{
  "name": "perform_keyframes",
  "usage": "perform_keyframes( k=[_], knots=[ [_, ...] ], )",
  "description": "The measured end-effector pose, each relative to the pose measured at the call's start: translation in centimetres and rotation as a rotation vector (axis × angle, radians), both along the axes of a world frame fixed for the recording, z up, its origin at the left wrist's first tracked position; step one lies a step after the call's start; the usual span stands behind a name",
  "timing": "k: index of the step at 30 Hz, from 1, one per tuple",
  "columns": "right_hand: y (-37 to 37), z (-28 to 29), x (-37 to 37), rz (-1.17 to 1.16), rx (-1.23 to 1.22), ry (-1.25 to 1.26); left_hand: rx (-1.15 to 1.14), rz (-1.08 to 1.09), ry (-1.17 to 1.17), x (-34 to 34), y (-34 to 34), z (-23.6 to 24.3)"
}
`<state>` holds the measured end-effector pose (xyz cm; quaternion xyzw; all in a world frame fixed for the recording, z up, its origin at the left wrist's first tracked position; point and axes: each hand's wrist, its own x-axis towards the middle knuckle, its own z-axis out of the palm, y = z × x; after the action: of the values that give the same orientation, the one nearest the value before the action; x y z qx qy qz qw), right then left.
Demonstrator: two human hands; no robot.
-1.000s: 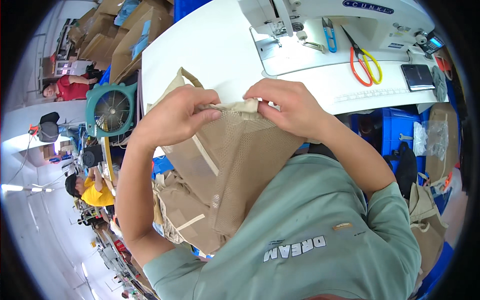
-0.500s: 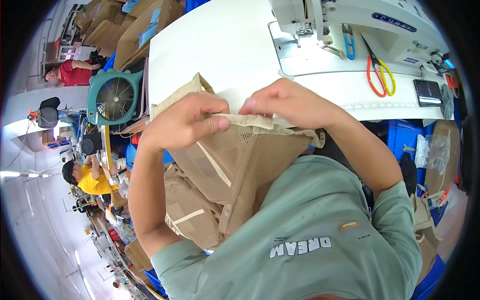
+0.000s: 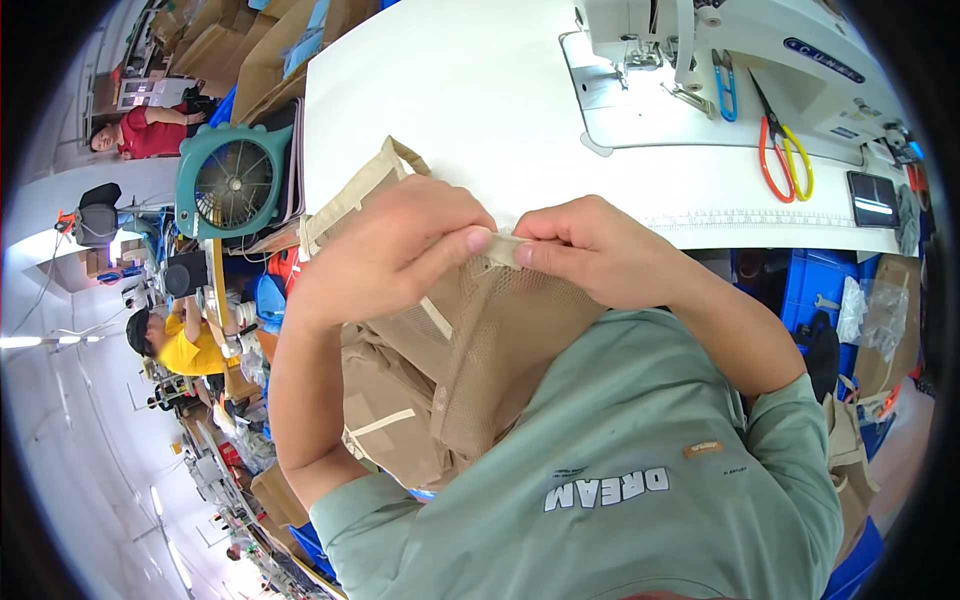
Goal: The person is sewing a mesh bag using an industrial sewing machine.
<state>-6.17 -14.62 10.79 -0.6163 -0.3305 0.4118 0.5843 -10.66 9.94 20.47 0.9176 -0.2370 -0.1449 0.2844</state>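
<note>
A tan mesh fabric piece (image 3: 515, 330) with a beige bound edge hangs from the front of the white table over my lap. My left hand (image 3: 405, 245) pinches that edge between thumb and fingers. Close beside it, my right hand (image 3: 585, 250) grips the same edge, thumb toward me. Only a short stretch of the beige binding (image 3: 503, 250) shows between the two hands. To the left of my left hand, a beige corner of the fabric (image 3: 395, 160) rests on the tabletop. The lower part lies in folds against my shirt.
A sewing machine (image 3: 740, 50) stands at the far right of the white table (image 3: 440, 90). Near it lie blue thread snips (image 3: 725, 88), red-and-yellow scissors (image 3: 783, 150) and a phone (image 3: 873, 200). A green fan (image 3: 235, 180) is at the left; people work beyond it.
My right hand has lowered from above the edge and now grips the binding beside my left hand. My left hand has shifted slightly right along the fabric.
</note>
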Motion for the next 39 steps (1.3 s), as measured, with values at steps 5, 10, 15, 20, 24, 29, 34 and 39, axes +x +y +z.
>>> perform_keyframes(
  k=[5,10,15,20,24,29,34,39],
  knots=[
    [-0.1,-0.4,0.1,-0.022,0.038,0.083,-0.032,0.085,0.257,-0.2,-0.3,-0.3],
    [0.3,-0.6,0.1,-0.107,0.125,0.14,-0.009,0.08,0.217,-0.4,-0.2,-0.9],
    [0.4,0.1,0.3,-0.021,0.02,0.011,-0.017,0.053,0.203,-0.1,0.4,-1.0],
    [0.4,-0.4,0.4,0.011,-0.042,0.079,-0.015,0.052,0.213,-0.6,1.0,-0.8],
    [0.6,-1.4,0.4,0.015,0.013,0.204,-0.039,0.159,0.317,-0.4,1.5,-1.1],
    [0.0,-2.2,0.7,0.019,0.026,0.19,0.006,0.172,0.261,0.3,3.3,-1.3],
    [0.1,-1.9,1.1,0.026,0.013,0.209,0.078,0.164,0.11,0.3,4.1,-1.7],
    [0.3,-0.5,1.2,0.053,-0.102,0.028,0.083,0.141,0.042,0.2,3.4,-1.5]
  ],
)
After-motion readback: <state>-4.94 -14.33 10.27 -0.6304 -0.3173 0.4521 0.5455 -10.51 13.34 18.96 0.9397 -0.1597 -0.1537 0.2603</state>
